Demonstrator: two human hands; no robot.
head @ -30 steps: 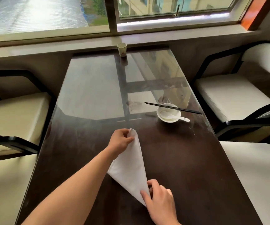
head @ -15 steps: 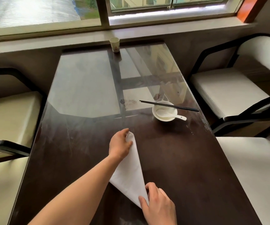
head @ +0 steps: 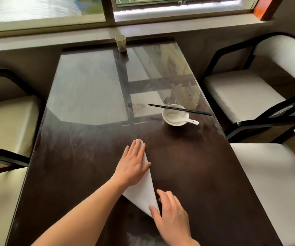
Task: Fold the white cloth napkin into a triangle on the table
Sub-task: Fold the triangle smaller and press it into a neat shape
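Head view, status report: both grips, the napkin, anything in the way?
Left grip flat, pressing white cloth napkin, a folded triangle on dark wooden table. Right grip thumb on near corner. White ceramic bowl, white spoon, black chopsticks stand clear beyond.

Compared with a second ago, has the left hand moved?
Yes. The left hand let go of the white napkin, flattened onto it and drew back slightly from the white bowl.

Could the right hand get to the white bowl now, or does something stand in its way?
Probably yes. Only bare table lies between the right hand and the bowl; the chopsticks across its rim could be knocked. It must first leave the napkin.
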